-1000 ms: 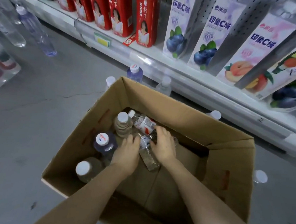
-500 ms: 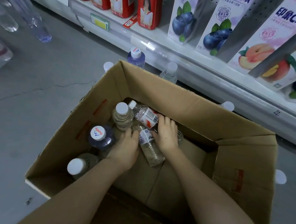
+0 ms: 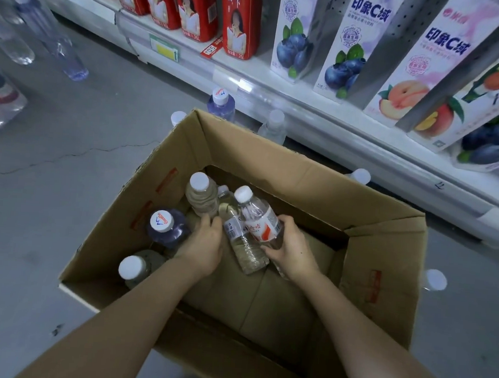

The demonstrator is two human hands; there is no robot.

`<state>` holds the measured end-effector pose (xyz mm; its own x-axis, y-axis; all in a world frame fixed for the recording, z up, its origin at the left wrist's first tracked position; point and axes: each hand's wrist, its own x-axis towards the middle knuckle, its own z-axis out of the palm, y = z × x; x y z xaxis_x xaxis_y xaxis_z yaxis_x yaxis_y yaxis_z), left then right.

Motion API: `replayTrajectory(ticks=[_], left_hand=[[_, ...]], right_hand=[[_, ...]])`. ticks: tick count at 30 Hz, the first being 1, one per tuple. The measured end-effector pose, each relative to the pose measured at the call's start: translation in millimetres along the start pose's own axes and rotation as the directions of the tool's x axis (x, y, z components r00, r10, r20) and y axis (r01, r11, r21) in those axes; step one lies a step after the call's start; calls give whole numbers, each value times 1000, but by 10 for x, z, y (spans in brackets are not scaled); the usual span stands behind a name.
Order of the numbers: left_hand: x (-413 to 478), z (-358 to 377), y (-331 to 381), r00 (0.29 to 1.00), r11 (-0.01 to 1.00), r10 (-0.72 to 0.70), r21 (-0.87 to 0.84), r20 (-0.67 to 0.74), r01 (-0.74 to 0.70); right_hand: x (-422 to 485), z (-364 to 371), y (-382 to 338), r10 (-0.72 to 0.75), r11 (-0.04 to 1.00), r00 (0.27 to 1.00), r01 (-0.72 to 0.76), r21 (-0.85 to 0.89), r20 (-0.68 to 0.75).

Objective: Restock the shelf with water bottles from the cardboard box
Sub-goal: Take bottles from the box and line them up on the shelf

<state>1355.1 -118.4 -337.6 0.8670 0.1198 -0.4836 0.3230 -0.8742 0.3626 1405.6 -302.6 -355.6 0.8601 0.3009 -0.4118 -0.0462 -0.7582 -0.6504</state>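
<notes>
An open cardboard box (image 3: 276,161) stands on the floor below the shelf (image 3: 349,136). Both my hands are inside it. My right hand (image 3: 290,247) grips a clear water bottle with a red and white label (image 3: 259,219), raised and tilted with its cap toward the shelf. My left hand (image 3: 203,244) holds a second clear bottle (image 3: 245,247) lying beside the first. Upright in the box's left part stand a clear bottle (image 3: 202,196), a purple bottle (image 3: 166,227) and another white-capped bottle (image 3: 136,268).
The shelf carries red cartons (image 3: 239,20) and white fruit-drink cartons (image 3: 350,42). Several bottles stand on the grey floor between box and shelf, such as a purple bottle (image 3: 221,104). More clear bottles (image 3: 49,33) stand at the far left.
My right hand has taken hold of the red-labelled bottle and lifted it up off the pile. My left hand stays at the second bottle.
</notes>
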Motion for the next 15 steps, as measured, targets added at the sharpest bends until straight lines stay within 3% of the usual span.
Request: replayTrajectory(ticks=[5, 8, 12, 15], left_hand=[[75, 58, 44, 999, 999, -45, -1, -1, 45], [182, 173, 96, 998, 997, -63, -36, -4, 63], [361, 331, 228, 986, 966, -162, -210, -28, 152], [482, 423, 295, 962, 882, -271, -403, -13, 243]], right_hand=[[-189, -134, -38, 87, 991, 986, -71, 109, -145], [-254, -203, -107, 77, 988, 969, -42, 151, -236], [-341, -302, -86, 60, 983, 955, -7, 183, -290], [-323, -346, -49, 79, 980, 947, -17, 196, -312]])
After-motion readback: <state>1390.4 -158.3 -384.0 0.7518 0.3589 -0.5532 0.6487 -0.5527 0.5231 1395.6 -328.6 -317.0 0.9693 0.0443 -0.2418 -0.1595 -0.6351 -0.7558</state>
